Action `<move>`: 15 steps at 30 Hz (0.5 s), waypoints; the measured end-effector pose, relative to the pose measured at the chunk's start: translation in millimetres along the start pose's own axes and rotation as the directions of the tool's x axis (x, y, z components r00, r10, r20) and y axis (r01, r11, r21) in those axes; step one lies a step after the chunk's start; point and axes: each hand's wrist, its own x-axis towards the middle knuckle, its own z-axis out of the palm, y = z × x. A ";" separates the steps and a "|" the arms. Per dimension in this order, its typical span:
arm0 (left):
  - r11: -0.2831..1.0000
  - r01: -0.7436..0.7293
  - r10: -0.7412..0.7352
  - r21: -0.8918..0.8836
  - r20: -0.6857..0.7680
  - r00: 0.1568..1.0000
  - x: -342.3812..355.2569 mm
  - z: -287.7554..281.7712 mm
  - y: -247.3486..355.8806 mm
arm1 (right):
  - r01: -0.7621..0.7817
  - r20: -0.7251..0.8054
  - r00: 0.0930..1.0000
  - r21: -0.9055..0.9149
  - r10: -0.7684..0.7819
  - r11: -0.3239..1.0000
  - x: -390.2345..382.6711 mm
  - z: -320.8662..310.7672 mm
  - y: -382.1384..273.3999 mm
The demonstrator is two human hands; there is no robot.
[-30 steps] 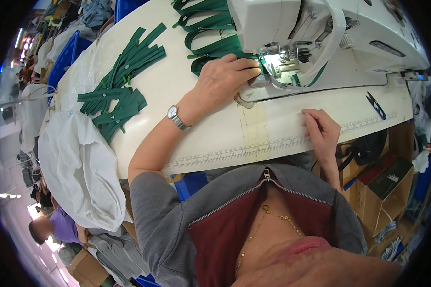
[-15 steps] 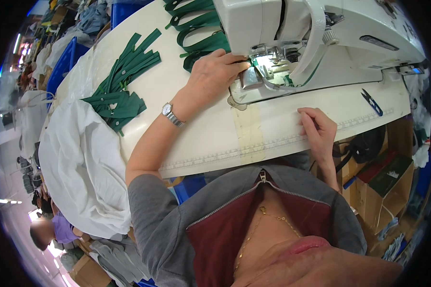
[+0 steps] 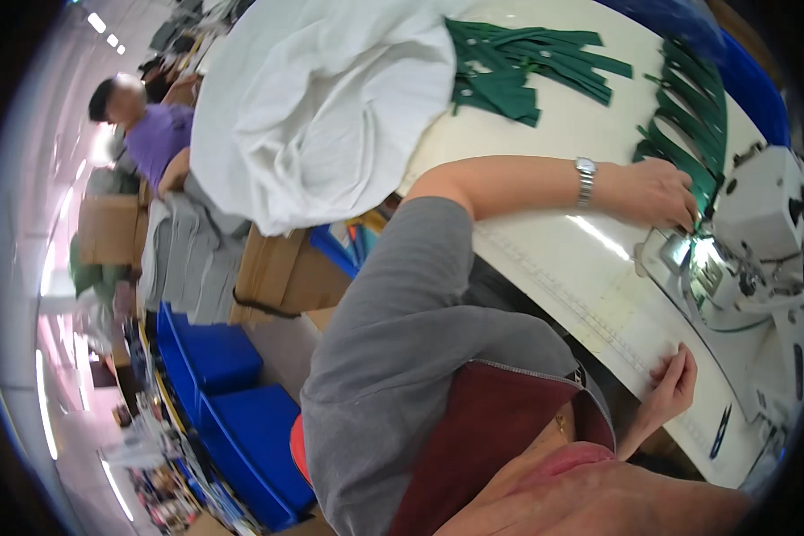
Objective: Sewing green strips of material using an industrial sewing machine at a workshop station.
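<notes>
A white sewing machine (image 3: 759, 201) stands at the right, its lamp lit over the metal plate by the needle. My left hand (image 3: 652, 195), with a silver watch on its wrist, is beside the needle area. Its fingers are closed on the end of a green fabric strip (image 3: 707, 183). More looped green strips (image 3: 688, 116) run back behind that hand. My right hand (image 3: 670, 389) lies at the table's near edge, its fingers loosely bent and apart, holding nothing. A green thread or narrow strip curves under the machine head.
White cloth (image 3: 330, 116) hangs over the table's left end. Beside it lies a pile of cut green strips (image 3: 527, 67). Small thread snips (image 3: 721, 431) rest near my right hand. Blue bins (image 3: 250, 429), cardboard boxes (image 3: 107, 228) and a person in purple (image 3: 161, 143) are at the left.
The view has swung to the left, so the machine appears farther right and the person and blue bins show more. My left hand stays by the needle; my right stays at the table edge.
</notes>
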 end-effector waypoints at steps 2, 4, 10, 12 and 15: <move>1.000 -0.022 0.023 0.012 -0.068 0.997 -6.1 4.8 -4.4 | 0.006 0.041 0.999 0.022 -0.007 1.000 2.4 7.4 -3.0; 0.999 -0.009 0.012 0.043 -0.072 0.997 -9.2 7.6 -5.9 | 0.009 0.039 0.999 0.008 -0.010 1.000 3.2 11.4 -2.5; 0.997 -0.017 0.027 0.080 -0.122 0.992 -15.0 10.2 -5.8 | 0.045 0.042 0.998 -0.009 -0.045 0.999 -0.3 13.1 -1.0; 0.998 -0.018 0.025 0.058 -0.128 0.991 -12.2 12.4 -4.1 | 0.051 0.040 0.998 -0.019 -0.050 0.999 0.1 9.7 0.0; 0.998 -0.038 0.045 0.048 -0.147 0.988 -9.8 13.5 -3.2 | 0.060 0.042 0.997 -0.020 -0.059 0.998 0.5 8.3 0.4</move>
